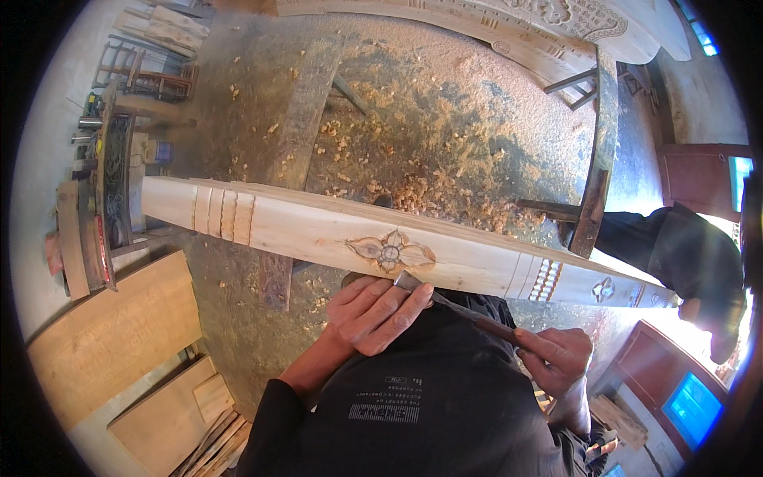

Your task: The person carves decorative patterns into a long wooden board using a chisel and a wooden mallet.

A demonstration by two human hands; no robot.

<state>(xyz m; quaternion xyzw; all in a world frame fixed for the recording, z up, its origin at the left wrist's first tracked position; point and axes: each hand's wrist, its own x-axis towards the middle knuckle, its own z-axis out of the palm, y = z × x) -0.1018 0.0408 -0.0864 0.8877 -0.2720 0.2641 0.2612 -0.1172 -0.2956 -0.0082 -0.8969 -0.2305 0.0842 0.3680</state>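
Observation:
A long pale wooden beam (pixel 318 242) lies across in front of me, with a carved four-petal flower (pixel 389 250) near its middle. Grooves and a beaded band mark its two ends. My right hand (pixel 556 358) is closed round the wooden handle of a chisel (pixel 494 327). The tool's metal shank slants up and left to a broad blade end just below the flower. My left hand (pixel 380 312) is closed round the blade end, its fingers against the beam's near edge. Whether the cutting edge touches the wood I cannot tell.
Wood shavings (pixel 417 191) litter the floor. Wooden trestles (pixel 306 111) stand beyond and under the beam. Another carved board (pixel 509 28) lies at the back. At the right, another person in a dark sleeve (pixel 628 237) is at the beam's end. Panels (pixel 119 326) lean at the left wall.

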